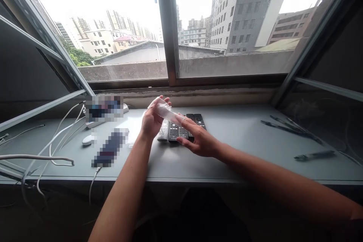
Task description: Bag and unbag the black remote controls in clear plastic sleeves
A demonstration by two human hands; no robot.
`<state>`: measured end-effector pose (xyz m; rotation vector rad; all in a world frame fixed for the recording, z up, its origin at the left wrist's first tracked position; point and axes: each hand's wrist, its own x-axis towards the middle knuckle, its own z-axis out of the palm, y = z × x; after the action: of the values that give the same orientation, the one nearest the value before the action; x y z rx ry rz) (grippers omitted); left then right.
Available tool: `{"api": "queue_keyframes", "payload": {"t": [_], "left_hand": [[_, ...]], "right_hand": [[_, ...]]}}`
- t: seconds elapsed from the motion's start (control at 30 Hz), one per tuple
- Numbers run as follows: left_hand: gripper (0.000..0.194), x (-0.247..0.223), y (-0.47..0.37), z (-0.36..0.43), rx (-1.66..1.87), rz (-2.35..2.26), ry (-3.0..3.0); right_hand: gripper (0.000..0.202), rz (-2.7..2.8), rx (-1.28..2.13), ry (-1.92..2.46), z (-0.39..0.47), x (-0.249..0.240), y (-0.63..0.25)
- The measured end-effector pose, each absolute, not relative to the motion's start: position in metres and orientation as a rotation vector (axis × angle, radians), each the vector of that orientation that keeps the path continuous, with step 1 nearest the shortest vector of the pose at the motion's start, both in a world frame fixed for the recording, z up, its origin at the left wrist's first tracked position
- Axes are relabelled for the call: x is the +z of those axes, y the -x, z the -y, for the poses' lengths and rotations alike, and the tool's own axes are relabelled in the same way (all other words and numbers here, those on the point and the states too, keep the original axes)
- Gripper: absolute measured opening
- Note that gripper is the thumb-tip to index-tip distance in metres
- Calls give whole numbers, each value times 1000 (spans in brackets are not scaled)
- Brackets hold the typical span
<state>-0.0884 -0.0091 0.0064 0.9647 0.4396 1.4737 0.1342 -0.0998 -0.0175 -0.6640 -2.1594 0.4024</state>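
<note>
A thin translucent plastic bag [165, 110] stretches between my two hands above the table. My left hand [153, 121] holds its upper left end, palm turned up and fingers curled around it. The fingers of my right hand [200, 138] lie on or in the bag's right end, with the thumb apart below. Beneath the hands, several black remote controls [200, 120] lie side by side on the table. A clear plastic-wrapped item [162, 134] rests at their left. Whether the right fingers are inside the bag or on top of it, I cannot tell.
A blurred phone-like object [110, 149] with a cable lies at the left, near a white round item [87, 140], a power strip [124, 109] and loose white cables [51, 157]. Pens [314, 155] and dark thin items lie at the right. A window frame [167, 26] stands behind the table [241, 132].
</note>
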Motion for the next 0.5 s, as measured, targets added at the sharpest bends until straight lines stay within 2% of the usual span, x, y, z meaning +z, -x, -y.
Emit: {"api": "queue_keyframes", "payload": {"t": [0.1,0.27,0.5], "left_hand": [[33,9,90,10,1508,-446,-971],[36,9,88,14,1404,-473,-1044],[35,9,83,20,1259,-492,-1103]], "right_hand": [[68,2155,463,684,102,-13,-134],[82,2166,453,647,98,-17,-134],[92,2185,500,682,98,-18,-136]]}}
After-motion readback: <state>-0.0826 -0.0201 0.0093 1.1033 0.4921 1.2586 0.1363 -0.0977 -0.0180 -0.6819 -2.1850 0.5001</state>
